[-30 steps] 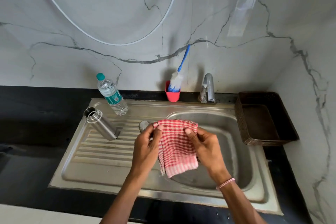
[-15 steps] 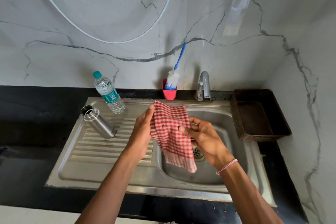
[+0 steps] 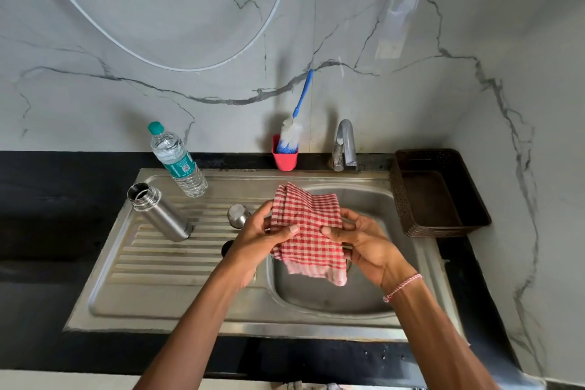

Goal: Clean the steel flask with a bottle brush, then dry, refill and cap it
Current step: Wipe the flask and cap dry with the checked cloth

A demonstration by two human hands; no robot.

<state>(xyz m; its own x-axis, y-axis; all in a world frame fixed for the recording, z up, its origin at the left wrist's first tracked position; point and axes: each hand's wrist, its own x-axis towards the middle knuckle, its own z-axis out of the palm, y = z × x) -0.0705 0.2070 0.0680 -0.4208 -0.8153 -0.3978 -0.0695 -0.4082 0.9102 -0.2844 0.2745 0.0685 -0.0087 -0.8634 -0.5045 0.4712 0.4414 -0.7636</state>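
Note:
My left hand [image 3: 258, 236] and my right hand [image 3: 364, 239] both grip a folded red-and-white checked cloth [image 3: 308, 231] over the left edge of the sink bowl [image 3: 335, 294]. The steel flask [image 3: 160, 212] stands uncapped on the ribbed drainboard [image 3: 164, 256] to the left, apart from both hands. Its steel cap [image 3: 238, 215] sits on the drainboard just beyond my left hand. A bottle brush [image 3: 292, 131] with a blue handle stands in a red cup [image 3: 285, 158] at the back. A plastic water bottle [image 3: 177, 160] with a green cap stands behind the flask.
The tap [image 3: 345, 144] rises behind the bowl. A brown plastic basket [image 3: 440, 193] sits on the black counter [image 3: 47, 200] to the right of the sink. A marble wall closes in at the back and right.
The cloth went from hanging spread between my hands to being folded into a thicker pad; both hands came closer together over the sink edge. The flask and cap stayed put.

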